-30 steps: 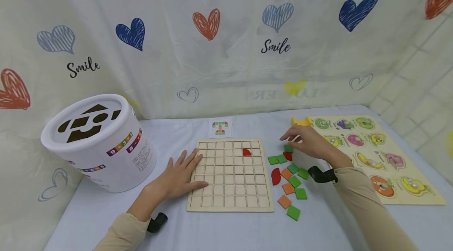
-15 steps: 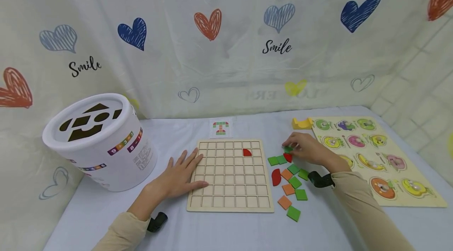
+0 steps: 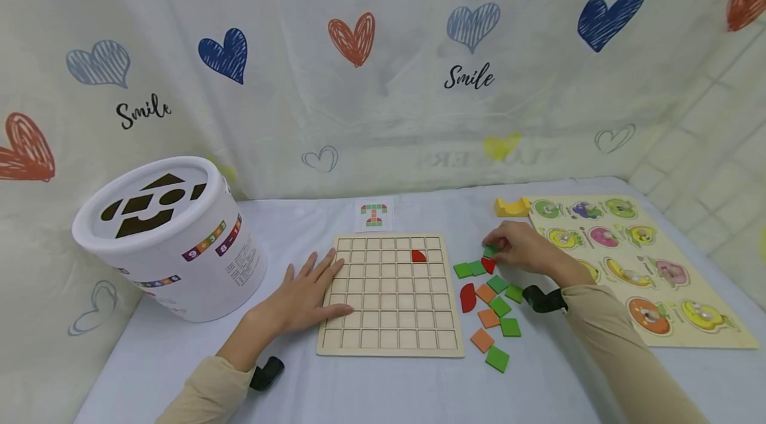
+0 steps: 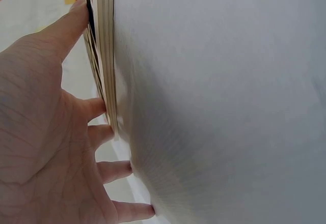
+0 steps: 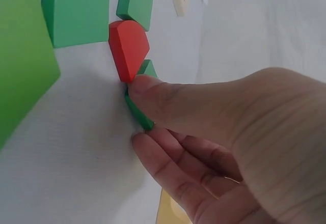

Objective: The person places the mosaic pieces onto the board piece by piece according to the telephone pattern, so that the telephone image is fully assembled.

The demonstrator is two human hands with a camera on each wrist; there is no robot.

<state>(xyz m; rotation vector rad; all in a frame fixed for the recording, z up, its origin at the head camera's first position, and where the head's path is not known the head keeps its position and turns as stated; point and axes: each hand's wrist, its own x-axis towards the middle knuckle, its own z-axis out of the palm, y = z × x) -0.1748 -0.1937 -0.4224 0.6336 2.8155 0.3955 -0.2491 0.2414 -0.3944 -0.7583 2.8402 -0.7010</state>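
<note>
A left hand [image 3: 305, 304], grip spread, rests on the left edge of a pale wooden gridded board [image 3: 391, 340] mid-worktop [image 3: 389, 391], its layered side visible only from the left wrist; nearer the worktop's far edge, a right hand [image 3: 522, 248], grip pinching a green square tile [image 5: 138, 112]; the right wrist view reveals its edge, mostly hidden from the head camera, beside a red quarter-round piece [image 5: 128, 46].

Looked like a curtained-off tabletop play corner; couldn't tell the room type. Printed heart-and-"Smile" sheet [image 3: 395, 111] hung beyond the grip of the right hand [image 3: 519, 248], cloth-covered table [image 3: 383, 389] under it, fruit puzzle board [image 3: 697, 290] to its right, grid board [image 3: 389, 285] left, shape-sorter tub [image 3: 197, 281] farther left.
</note>
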